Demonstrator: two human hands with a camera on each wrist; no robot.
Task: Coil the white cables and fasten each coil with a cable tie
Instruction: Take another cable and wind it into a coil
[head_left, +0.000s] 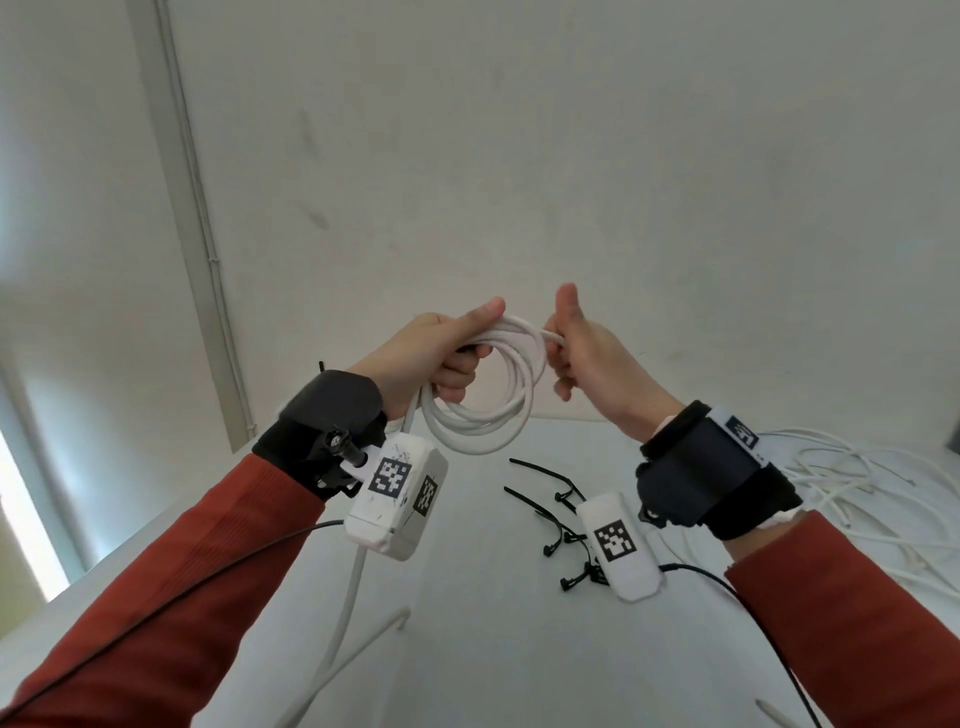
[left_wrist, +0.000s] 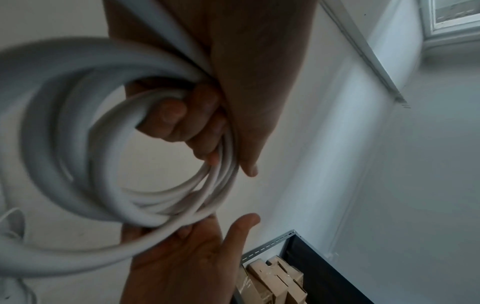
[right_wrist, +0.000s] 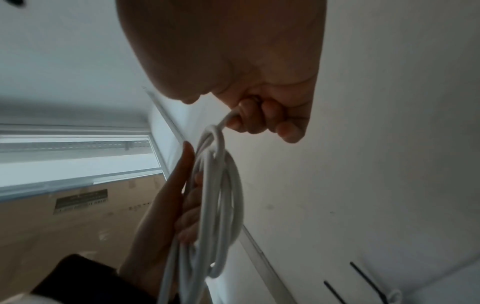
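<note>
White cable coil (head_left: 480, 439) above the desk (head_left: 467, 623): left hand (head_left: 436, 358) fingers clamp its loops, right hand (head_left: 587, 358) fingers pinch one strand.

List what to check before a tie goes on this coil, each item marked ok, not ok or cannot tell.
1. Loops held together: the left hand grips the coil with its loops bunched. Ok.
2. Cable fully wound: a loose tail hangs from the left hand toward the table. Not ok.
3. Working strand controlled: the right hand pinches a strand at the top of the coil. Ok.
4. Ties at hand: black cable ties lie on the table below the hands. Ok.
5. A hand free for a tie: both hold cable. Not ok.
6. Loops untangled: too blurred in the wrist views. Cannot tell.
</note>
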